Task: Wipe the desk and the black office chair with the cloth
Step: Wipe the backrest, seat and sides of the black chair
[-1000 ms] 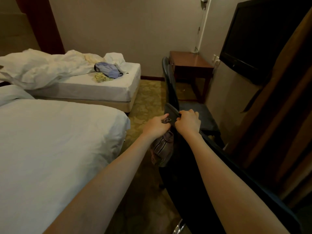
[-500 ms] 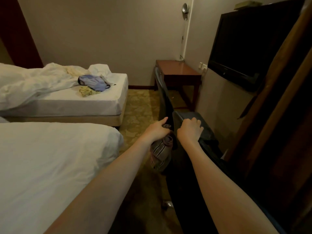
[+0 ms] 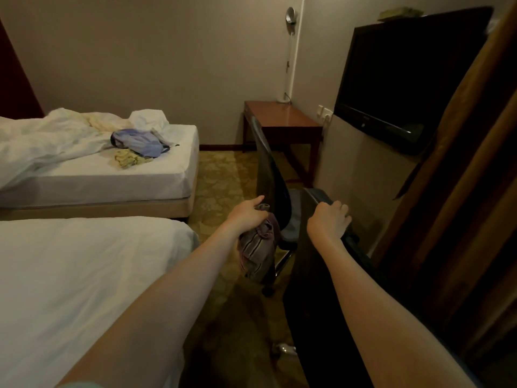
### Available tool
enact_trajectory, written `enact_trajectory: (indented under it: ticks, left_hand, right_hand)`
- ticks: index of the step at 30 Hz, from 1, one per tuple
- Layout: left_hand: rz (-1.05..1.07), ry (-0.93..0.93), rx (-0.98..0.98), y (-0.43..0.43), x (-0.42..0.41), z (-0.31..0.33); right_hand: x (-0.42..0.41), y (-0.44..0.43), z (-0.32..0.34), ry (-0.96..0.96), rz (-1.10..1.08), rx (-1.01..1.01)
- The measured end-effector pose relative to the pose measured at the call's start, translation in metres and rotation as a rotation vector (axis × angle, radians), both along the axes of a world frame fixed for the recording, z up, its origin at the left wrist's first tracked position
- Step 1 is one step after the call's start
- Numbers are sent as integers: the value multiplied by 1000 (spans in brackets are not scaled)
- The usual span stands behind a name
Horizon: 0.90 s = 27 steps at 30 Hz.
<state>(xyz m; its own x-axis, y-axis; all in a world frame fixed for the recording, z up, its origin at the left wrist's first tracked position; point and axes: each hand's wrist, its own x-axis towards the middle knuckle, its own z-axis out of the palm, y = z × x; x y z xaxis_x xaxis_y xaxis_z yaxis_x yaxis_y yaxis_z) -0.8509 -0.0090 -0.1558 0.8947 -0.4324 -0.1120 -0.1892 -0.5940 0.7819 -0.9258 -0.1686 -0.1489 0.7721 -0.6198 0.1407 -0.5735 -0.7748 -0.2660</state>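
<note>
Head view: left hand (image 3: 247, 217) holds cloth (image 3: 258, 247), right hand (image 3: 328, 223) grips chair (image 3: 310, 289).

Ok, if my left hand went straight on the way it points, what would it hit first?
Probably the backrest of the farther black chair, just ahead of your left hand; depth is unclear.

Room interior, dim warm lighting. Walls (image 3: 167, 51): plain beige. Floor: patterned yellow-green carpet (image 3: 221, 177). Two beds stand on the left: near bed (image 3: 70, 275) with a smooth white sheet; far bed (image 3: 126, 180) carrying rumpled white bedding (image 3: 42, 141), a blue bag (image 3: 140, 142) and a small yellowish fabric item (image 3: 127, 161) (type cannot be told). Right wall: mounted black television (image 3: 405, 74), screen dark, beside a brown curtain (image 3: 475, 163). Corner: round wall lamp (image 3: 291, 15)
</note>
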Motion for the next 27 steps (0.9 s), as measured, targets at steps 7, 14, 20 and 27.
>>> enact_trajectory:
  ticks: [7,14,20,27]
  left_hand:
    - [24,-60,-20,28,34,27]
    - [-54,-5,-204,69,58,29]
    - [-39,122,-396,95,95,17]
    - [171,276,-587,100,163,19]
  right_hand:
    - [11,28,-16,-187,89,-81]
    - [50,71,-35,-236,431,909]
    - [94,87,-38,-152,478,1248]
    - [183,90,-42,-236,485,1691]
